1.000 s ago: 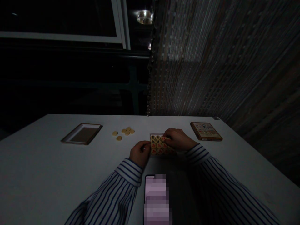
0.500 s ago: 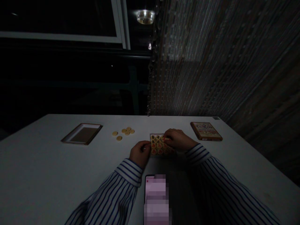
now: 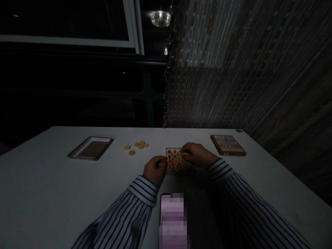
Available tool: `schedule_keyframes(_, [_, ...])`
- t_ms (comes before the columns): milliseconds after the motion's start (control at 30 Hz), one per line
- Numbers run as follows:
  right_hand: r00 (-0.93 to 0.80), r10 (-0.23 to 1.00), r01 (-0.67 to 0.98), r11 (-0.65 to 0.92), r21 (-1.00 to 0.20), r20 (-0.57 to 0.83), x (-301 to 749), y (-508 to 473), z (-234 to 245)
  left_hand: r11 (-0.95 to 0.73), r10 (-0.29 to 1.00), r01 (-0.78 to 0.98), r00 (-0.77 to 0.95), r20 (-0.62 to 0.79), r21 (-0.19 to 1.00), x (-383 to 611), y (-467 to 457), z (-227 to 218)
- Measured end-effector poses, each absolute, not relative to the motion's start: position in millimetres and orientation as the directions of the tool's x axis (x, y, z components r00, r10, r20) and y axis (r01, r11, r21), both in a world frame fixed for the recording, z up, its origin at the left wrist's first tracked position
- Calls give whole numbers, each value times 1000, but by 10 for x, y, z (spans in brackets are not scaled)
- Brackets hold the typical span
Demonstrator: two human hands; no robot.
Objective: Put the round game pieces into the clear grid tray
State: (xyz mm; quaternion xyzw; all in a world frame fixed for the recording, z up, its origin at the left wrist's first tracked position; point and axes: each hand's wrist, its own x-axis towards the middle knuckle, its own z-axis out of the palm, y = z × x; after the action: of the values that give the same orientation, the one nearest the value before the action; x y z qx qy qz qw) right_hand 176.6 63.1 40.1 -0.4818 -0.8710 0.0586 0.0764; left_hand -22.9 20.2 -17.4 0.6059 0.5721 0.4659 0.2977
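A small clear-edged tray point(image 3: 178, 172) in front of me holds rows of round Chinese chess pieces point(image 3: 176, 167) with red and black characters. My left hand point(image 3: 155, 170) is closed at the tray's left edge, thumb and forefinger pinched on it. Over the tray's right part, my right hand point(image 3: 198, 154) is closed, its fingertips bent down onto a Chinese chess piece and hiding the pieces beneath. To the left, several loose chess pieces point(image 3: 132, 153) lie on the white table point(image 3: 52, 186).
An open shallow box part point(image 3: 110, 143) lies at the left. On the right is a box lid point(image 3: 229, 145) with printed characters. A phone point(image 3: 172, 221), its screen blurred, lies near me. Behind the table hangs a bead curtain point(image 3: 207, 90), beside a dark window.
Almost nothing differs. My right hand stays over the tray's right side with a very slight finger shift; my left hand holds still at the left edge.
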Motion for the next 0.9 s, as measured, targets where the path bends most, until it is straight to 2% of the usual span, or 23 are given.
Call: schedule_keyframes(900, [-544, 838, 825, 545, -150, 53, 1746, 640, 389, -170, 972, 407, -79, 221, 897, -237, 216, -186])
